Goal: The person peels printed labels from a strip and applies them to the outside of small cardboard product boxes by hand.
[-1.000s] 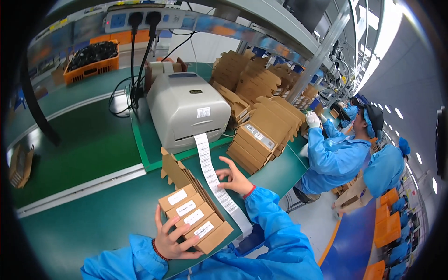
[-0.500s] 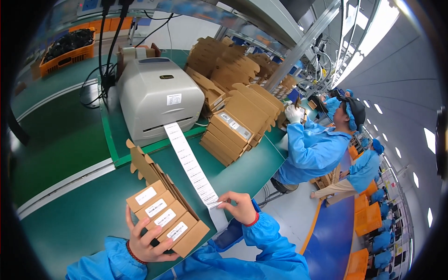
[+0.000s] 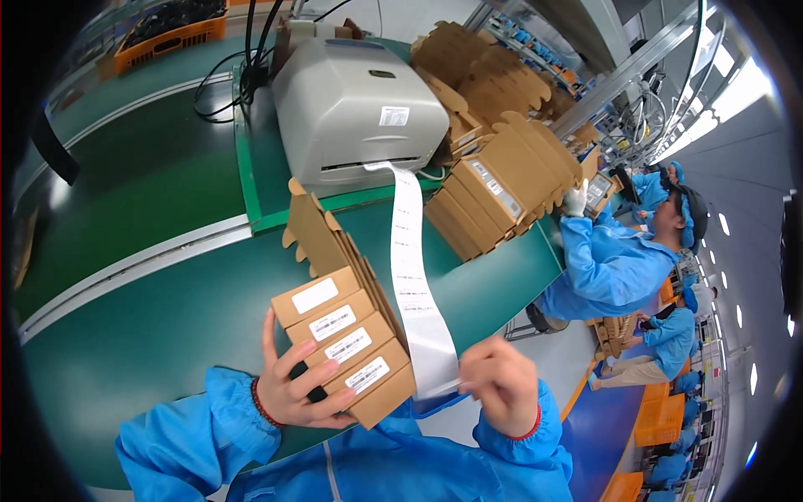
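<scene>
Cardboard boxes (image 3: 351, 339) in spread-fingered left hand (image 3: 294, 398)

label strip (image 3: 407, 243): now bowed | right fingers (image 3: 483, 365): moved rightward, perhaps off it

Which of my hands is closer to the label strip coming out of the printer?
Right. The right hand is beside the lower end of the label strip; blur hides whether they touch. The left hand is against the labelled boxes, which lie between it and the strip.

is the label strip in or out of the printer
Out, at least partly: the label strip runs from the printer over the table.
</scene>
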Motion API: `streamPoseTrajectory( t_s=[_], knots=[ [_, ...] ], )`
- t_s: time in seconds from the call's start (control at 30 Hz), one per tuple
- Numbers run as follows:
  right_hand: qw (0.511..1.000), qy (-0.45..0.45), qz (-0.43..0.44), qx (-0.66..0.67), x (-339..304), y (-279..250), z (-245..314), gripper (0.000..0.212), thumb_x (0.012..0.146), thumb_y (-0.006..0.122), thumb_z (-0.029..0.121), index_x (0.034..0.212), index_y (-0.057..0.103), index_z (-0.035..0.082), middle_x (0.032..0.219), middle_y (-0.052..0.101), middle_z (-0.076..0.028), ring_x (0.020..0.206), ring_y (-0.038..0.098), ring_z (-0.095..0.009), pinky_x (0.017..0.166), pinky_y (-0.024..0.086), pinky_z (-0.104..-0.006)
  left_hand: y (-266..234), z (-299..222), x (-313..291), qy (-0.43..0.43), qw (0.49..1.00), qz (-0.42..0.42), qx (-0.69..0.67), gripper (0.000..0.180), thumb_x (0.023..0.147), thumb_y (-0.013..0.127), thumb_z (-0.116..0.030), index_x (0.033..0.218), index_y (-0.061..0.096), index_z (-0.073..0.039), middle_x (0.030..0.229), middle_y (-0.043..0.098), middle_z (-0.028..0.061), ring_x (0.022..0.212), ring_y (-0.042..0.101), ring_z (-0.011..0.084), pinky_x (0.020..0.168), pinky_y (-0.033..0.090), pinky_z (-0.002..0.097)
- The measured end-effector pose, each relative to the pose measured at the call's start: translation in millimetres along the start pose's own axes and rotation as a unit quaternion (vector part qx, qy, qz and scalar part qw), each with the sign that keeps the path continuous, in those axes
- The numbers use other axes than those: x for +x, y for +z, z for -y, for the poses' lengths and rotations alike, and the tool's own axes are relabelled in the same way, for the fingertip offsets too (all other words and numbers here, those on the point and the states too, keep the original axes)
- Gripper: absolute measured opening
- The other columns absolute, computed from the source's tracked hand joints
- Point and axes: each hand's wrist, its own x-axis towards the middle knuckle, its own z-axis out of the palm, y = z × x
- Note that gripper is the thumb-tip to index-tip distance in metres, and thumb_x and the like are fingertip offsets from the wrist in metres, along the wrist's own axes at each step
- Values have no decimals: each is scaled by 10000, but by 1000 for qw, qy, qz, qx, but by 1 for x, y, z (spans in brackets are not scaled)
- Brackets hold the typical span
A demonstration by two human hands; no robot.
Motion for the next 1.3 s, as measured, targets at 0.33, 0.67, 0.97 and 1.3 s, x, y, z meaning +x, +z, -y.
streamPoseTrajectory(
  t_s=[0.33, 0.67, 0.97, 1.3],
  knots=[
    [988, 68, 125, 57, 23, 27, 17, 104, 757, 646, 70, 783, 561, 16, 668, 522, -77, 531, 529, -174, 472, 417, -255, -1, -3, 0, -2, 1000, -7, 16, 492, 697, 538, -632, 1113, 443, -389, 1200, 354, -6, 1204, 280, 251, 903, 180, 734],
    [990, 53, 129, 33, 29, 31, 13, 111, 745, 653, 72, 795, 564, 27, 650, 518, -78, 511, 535, -180, 458, 426, -257, -1, -2, -2, -10, 1000, 8, 9, 486, 716, 502, -642, 1125, 429, -392, 1202, 347, -8, 1203, 279, 241, 907, 185, 728],
    [980, -72, -39, -179, 19, 41, -2, 166, 669, 705, 92, 762, 574, 51, 623, 503, -48, 502, 547, -172, 439, 428, -254, -5, -1, -1, -19, 1000, -9, 10, 427, 739, 535, -572, 1111, 435, -387, 1186, 359, 0, 1194, 290, 257, 896, 202, 732],
    [982, -135, -130, 4, -5, 75, -47, 147, 686, 599, 19, 822, 586, 73, 1005, 426, -152, 749, 515, -235, 617, 461, -284, -6, 18, 16, 66, 996, -60, 2, 308, 741, 596, -386, 1018, 467, -422, 1120, 417, 11, 1074, 447, 251, 831, 290, 727]
  ],
)
